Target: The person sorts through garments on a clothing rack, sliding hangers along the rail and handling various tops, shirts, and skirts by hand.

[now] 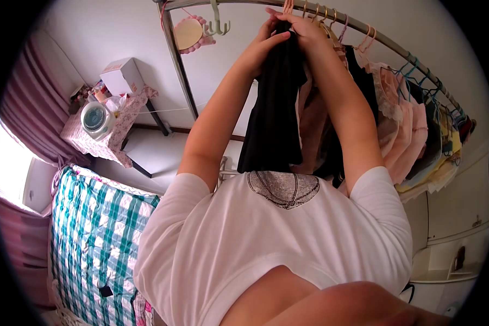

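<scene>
A long black garment (271, 114) hangs down in front of me from the clothes rail (358, 24). Its exact kind cannot be made out. Both of my hands are raised to its top edge, just under the rail. My left hand (263, 46) grips the upper left side, the thumb lying across the dark cloth. On the other side, my right hand (305, 31) closes on the top of the same garment, its fingers reaching toward the left hand. A pink hanger hook (288, 6) shows above the fingers; the rest of that hanger is hidden.
Several garments, among them a pink ruffled one (402, 130), hang close together to the right. A hook rack (217, 26) and a round mirror (188, 33) hang at the rail's left end. A table (114, 138) with a fan (96, 119) and a checked bed (92, 233) stand left.
</scene>
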### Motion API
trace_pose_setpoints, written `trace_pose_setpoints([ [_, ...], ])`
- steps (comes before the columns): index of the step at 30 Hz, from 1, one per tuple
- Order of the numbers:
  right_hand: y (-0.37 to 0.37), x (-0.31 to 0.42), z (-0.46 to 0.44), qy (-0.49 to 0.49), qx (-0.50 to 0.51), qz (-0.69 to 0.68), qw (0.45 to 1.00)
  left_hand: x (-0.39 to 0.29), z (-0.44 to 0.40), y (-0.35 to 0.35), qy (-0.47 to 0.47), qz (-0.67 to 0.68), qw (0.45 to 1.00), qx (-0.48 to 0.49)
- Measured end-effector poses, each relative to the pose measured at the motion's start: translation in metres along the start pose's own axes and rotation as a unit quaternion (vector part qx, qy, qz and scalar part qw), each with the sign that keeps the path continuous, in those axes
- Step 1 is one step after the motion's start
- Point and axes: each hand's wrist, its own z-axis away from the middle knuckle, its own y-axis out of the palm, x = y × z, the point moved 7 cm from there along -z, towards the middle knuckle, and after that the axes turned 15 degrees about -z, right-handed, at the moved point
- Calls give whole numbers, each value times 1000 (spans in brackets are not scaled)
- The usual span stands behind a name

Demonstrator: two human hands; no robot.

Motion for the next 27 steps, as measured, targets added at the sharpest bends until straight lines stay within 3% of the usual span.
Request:
trace_pose_setpoints([
  [4,-15,-15,0,10,-4,46,999,26,9,-4,-64,-40,995,-70],
  [7,-31,-27,-2,-16,-49,71,996,56,8,-12,-104,-54,991,-61],
  [12,-31,-39,4,24,-27,31,999,59,14,-15,-76,-99,988,-92],
  [21,-47,-49,-4,22,-126,-23,992,71,16,-15,-112,-68,988,-81],
  [24,-54,-43,-1,-54,-155,16,986,78,10,-17,-112,-61,988,-89],
  [27,-57,-39,6,-57,-181,13,982,68,9,-15,-123,-62,987,-76],
])
